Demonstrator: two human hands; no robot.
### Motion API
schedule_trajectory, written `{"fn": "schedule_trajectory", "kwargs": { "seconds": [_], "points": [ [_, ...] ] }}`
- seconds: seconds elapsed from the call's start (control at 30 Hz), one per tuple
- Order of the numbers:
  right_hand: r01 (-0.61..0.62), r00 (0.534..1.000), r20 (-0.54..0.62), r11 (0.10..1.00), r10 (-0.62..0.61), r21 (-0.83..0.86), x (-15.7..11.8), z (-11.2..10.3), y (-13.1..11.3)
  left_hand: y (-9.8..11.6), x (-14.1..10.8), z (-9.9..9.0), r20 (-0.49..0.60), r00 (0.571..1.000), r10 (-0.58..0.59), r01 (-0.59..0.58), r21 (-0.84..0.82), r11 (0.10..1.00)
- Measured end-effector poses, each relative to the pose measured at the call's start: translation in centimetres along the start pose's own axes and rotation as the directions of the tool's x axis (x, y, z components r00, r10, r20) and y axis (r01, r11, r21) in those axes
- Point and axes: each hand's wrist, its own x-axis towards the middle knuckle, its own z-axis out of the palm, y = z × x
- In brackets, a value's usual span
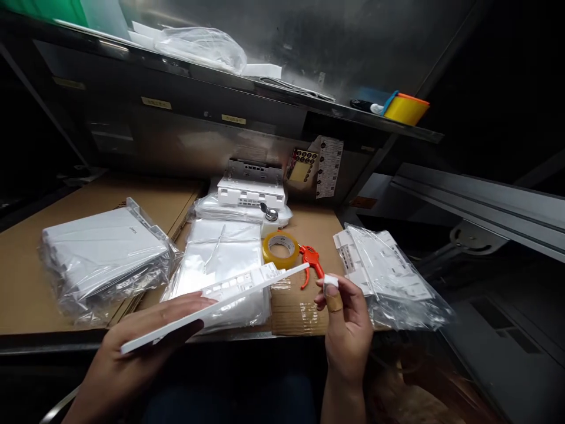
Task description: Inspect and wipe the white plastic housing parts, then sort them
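Note:
My left hand (145, 330) grips a flat white plastic part (229, 297), which is tilted and seen nearly edge-on, with a moulded frame along its upper side. Between the thumb and fingers of my right hand (348, 318) is a small white piece (331, 281); a tan bandage wraps the thumb. Under the plastic part lies a stack of clear plastic bags (225, 241). An orange-red air gun (311, 257) rests just beyond my right hand, beside a roll of yellow tape (281, 249).
Bagged white parts lie at the left (106, 247) and right (384, 265). More white housings (251, 191) stand behind the bags, near a small metal-lidded container (270, 221). A metal shelf (265, 94) crosses above, holding a yellow roll (406, 109).

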Motion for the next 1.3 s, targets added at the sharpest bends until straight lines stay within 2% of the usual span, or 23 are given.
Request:
{"fn": "schedule_trajectory", "kwargs": {
  "seconds": [0.13,0.23,0.3,0.4,0.47,0.5,0.57,0.6,0.63,0.67,0.73,0.8,0.87,0.9,0.97,1.1,1.17,1.3],
  "points": [
    [0.054,0.995,0.082,0.998,-0.056,0.023,-0.4,0.7,-1.0,-1.1,0.4,0.2,0.101,0.98,0.173,-0.176,0.012,0.984],
    [0.073,0.973,0.214,0.994,-0.087,0.075,-0.6,1.8,-1.7,-1.3,1.0,-0.1,0.15,0.95,0.274,-0.276,-0.003,0.961],
    [0.058,0.932,0.351,0.992,-0.093,0.109,-0.9,2.7,-2.1,-1.5,1.3,-0.5,0.186,0.937,0.295,-0.298,-0.013,0.954],
    [-0.01,0.827,0.561,0.997,-0.033,0.074,-1.4,3.9,-2.5,-2.1,1.4,-0.8,0.265,0.91,0.317,-0.324,-0.018,0.946],
    [-0.023,0.804,0.595,0.999,-0.002,0.034,-1.8,4.5,-2.5,-2.6,1.4,-0.7,0.261,0.91,0.323,-0.336,0.007,0.942],
    [-0.016,0.816,0.578,0.999,-0.007,0.035,-1.9,4.8,-2.5,-2.8,1.4,-0.4,0.194,0.932,0.307,-0.317,0.019,0.948],
    [0.037,0.866,0.495,0.996,-0.071,0.079,-2.2,5.2,-2.2,-3.0,1.4,0.4,-0.066,0.978,0.198,-0.202,-0.068,0.977],
    [0.074,0.885,0.452,0.992,-0.114,0.104,-2.4,5.4,-2.1,-3.0,1.4,1.0,-0.19,0.979,0.074,-0.118,-0.23,0.966],
    [0.112,0.897,0.416,0.987,-0.151,0.116,-2.7,5.5,-1.9,-2.8,1.5,1.5,-0.244,0.966,-0.084,-0.033,-0.442,0.896],
    [0.144,0.904,0.389,0.983,-0.179,0.119,-3.0,5.6,-1.7,-2.6,1.6,1.9,-0.211,0.951,-0.225,0.041,-0.637,0.77],
    [0.166,0.904,0.38,0.979,-0.198,0.116,-3.6,5.7,-1.3,-2.1,2.0,2.4,0.009,0.923,-0.385,0.202,-0.863,0.463],
    [0.14,0.879,0.446,0.985,-0.171,0.102,-4.1,5.6,-0.9,-1.5,2.5,2.3,0.197,0.852,-0.486,0.34,-0.913,0.226],
    [0.104,0.819,0.56,0.992,-0.127,0.072,-4.3,5.3,-0.7,-0.9,3.1,1.8,0.293,0.768,-0.569,0.39,-0.919,0.054],
    [0.1,0.782,0.614,0.994,-0.109,0.048,-4.3,5.2,-0.7,-0.6,3.4,1.5,0.314,0.739,-0.596,0.388,-0.922,-0.004],
    [0.164,0.731,0.671,0.986,-0.123,0.002,-4.1,5.1,-1.2,0.1,3.8,1.2,0.302,0.727,-0.616,0.362,-0.932,-0.029],
    [0.412,0.669,0.67,0.911,-0.321,0.025,-4.8,6.6,-3.2,1.7,4.1,1.8,0.249,0.776,-0.579,0.283,-0.959,-0.033],
    [0.445,0.652,0.658,0.893,-0.377,0.07,-5.8,7.9,-4.1,2.5,4.0,2.3,0.185,0.806,-0.563,0.227,-0.974,0.006],
    [0.495,0.633,0.631,0.861,-0.449,0.116,-7.1,9.3,-4.6,3.2,3.7,2.7,0.061,0.835,-0.547,0.145,-0.983,0.111]
  ]
}}
